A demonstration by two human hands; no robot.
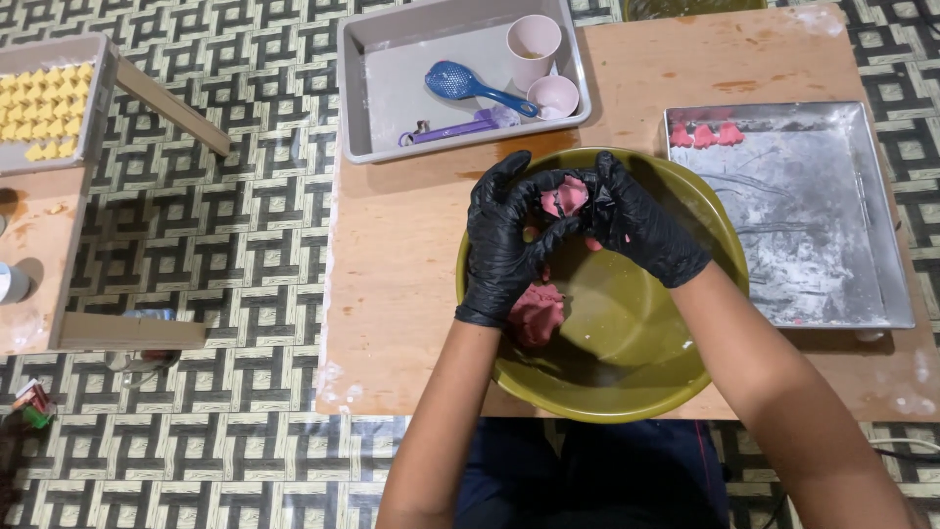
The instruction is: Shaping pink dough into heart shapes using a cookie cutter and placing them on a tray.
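Both gloved hands (568, 230) pinch a small, seemingly soft pink dough lump (568, 198).

I see a small lump of soft pink dough (569, 197), rumpled and uneven, pinched between my black-gloved left hand (504, 240) and right hand (641, 223) above a round olive-green bowl (685, 196). A larger mound of the same pink dough (537, 313) lies in the bowl's left side, under my left wrist.

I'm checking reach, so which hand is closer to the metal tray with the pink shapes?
Right. The right hand is over the green bowl on the side toward the metal tray; the left hand is on the bowl's far side.
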